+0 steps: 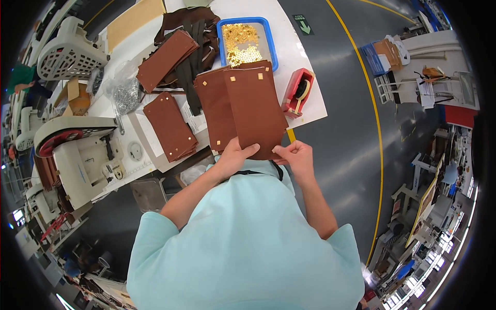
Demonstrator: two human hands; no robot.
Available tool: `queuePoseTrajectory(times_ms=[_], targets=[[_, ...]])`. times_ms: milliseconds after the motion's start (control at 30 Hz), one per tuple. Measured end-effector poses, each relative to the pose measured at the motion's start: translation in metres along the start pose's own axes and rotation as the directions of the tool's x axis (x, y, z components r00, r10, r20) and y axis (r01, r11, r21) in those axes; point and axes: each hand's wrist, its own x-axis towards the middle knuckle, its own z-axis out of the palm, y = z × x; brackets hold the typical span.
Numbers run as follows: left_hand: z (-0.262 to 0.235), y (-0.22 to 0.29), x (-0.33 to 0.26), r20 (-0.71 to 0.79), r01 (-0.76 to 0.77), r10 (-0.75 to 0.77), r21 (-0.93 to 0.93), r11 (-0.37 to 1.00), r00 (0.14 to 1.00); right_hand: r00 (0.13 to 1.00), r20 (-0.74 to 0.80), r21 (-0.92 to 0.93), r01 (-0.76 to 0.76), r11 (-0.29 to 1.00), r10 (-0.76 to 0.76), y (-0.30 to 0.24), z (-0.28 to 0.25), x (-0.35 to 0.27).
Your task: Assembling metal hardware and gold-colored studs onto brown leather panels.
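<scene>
A brown leather-like panel point(256, 113) lies over a stack of similar panels point(213, 111), its near end at the table's front edge. Two small pale square patches mark its far corners. My left hand point(235, 157) grips the near left part, thumb on top and fingers hidden beneath. At the near right corner my right hand point(297, 155) is closed, thumb and forefinger pinched on the panel's edge. Whether a small patch sits between those fingertips is too small to tell. Beyond the panels stands a blue-rimmed tray point(269, 44) of gold metal rings.
A red tape dispenser point(298, 95) stands right of the panels. To the left lie a panel stack with gold studs point(170, 126), another brown stack point(168, 59) on dark strips, and a clear bag of metal parts point(126, 95). A white sewing machine point(77, 160) is farther left.
</scene>
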Motion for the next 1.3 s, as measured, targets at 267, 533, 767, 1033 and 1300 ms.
queuePoseTrajectory(times_ms=[267, 533, 767, 1033, 1300], targets=[[0.004, 0.008, -0.001, 0.013, -0.015, 0.016, -0.043, 0.999, 1.0, 0.99, 0.105, 0.065, 0.086, 0.994, -0.092, -0.004, -0.002, -0.001], [-0.011, 0.0, 0.007, 0.277, -0.154, 0.076, 0.271, 0.95, 0.958, 0.855, 0.452, -0.011, 0.288, 0.957, -0.253, -0.007, -0.013, 0.016], [-0.006, -0.006, 0.023, 0.043, 0.183, -0.189, 0.106, 0.977, 0.981, 0.891, 0.343, 0.344, 0.176, 0.922, -0.298, -0.029, 0.004, 0.101], [-0.052, -0.049, -0.012, -0.281, 0.15, -0.089, 0.205, 0.967, 0.956, 0.955, 0.178, -0.159, 0.268, 0.95, -0.239, 0.009, 0.011, 0.18], [-0.194, -0.097, -0.013, -0.846, 0.447, 0.357, 0.517, 0.73, 0.396, 0.92, 0.017, -0.675, 0.299, 0.675, -0.391, -0.001, 0.009, 0.168]])
